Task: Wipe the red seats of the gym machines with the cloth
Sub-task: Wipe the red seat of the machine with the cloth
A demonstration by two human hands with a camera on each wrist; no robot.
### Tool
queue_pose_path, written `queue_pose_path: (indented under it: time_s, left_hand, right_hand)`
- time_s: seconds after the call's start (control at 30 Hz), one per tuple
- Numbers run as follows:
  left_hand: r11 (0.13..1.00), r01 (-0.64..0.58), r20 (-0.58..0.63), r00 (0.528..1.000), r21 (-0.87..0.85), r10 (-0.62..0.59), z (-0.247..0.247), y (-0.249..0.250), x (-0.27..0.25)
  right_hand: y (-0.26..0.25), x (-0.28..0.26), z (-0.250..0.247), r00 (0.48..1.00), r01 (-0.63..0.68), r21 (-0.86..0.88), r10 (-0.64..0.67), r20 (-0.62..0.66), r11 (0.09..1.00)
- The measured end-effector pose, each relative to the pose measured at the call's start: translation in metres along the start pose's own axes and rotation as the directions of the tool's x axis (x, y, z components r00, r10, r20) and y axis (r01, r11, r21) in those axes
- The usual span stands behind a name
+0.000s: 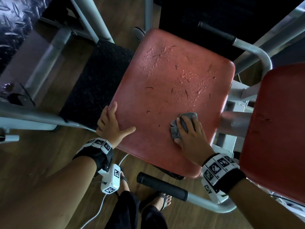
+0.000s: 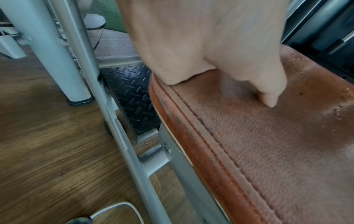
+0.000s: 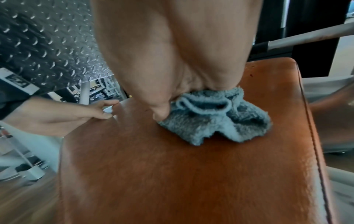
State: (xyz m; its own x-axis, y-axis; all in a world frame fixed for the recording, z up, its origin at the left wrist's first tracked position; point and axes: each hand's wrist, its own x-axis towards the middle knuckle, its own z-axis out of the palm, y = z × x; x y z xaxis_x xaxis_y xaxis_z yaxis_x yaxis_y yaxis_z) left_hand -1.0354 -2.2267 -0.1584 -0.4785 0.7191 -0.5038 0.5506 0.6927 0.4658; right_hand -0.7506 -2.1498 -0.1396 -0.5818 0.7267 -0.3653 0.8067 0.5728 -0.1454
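Right grip: my right hand [image 1: 189, 131] lies flat with fingers spread over the bunched grey cloth [image 1: 175, 129], pressing it onto the near right part of the red seat [image 1: 165, 90]; I keep the palm low so the whole pad stays in contact.
Left grip: my left hand [image 1: 110, 124] rests spread on the seat's near left edge, thumb out across the top, holding nothing; I use it as a brace.
Stroke: judging by the dry near half, I should push away in overlapping lanes.
Middle and far: droplets [image 1: 189, 80] and dark specks [image 1: 186, 93] sit there, so the cloth must gather, not smear.
Further right: a second red pad [image 1: 277, 126] is not yet touched.
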Motion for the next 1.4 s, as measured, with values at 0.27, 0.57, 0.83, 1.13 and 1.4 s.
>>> queue_pose_path:
  time_s: [0.27,0.57,0.83,1.13,1.4]
  left_hand:
    - [0.999,-0.024,-0.02,1.0,-0.036,0.023,0.005,-0.004,0.001]
    - [0.997,-0.041,-0.019,0.999,-0.058,0.04,0.003,-0.004,0.001]
    - [0.997,-0.041,-0.009,0.999,-0.069,0.041,0.004,-0.004,0.001]
    - [0.997,-0.04,0.003,0.999,-0.06,0.04,0.001,-0.002,-0.002]
    - [0.998,-0.041,-0.018,0.999,-0.055,0.04,0.002,-0.004,-0.001]
  right_hand:
    - [-0.007,0.044,-0.009,1.0,-0.009,0.055,0.008,0.017,0.998]
    - [-0.016,-0.007,0.004,0.925,0.367,-0.065,-0.357,0.133,0.928]
    - [-0.025,-0.002,0.001,0.932,0.337,-0.054,-0.325,0.16,0.94]
    - [-0.023,-0.003,0.001,0.905,0.375,-0.044,-0.356,0.231,0.926]
    - [-0.043,0.068,-0.016,0.968,0.182,0.001,-0.179,0.176,0.983]
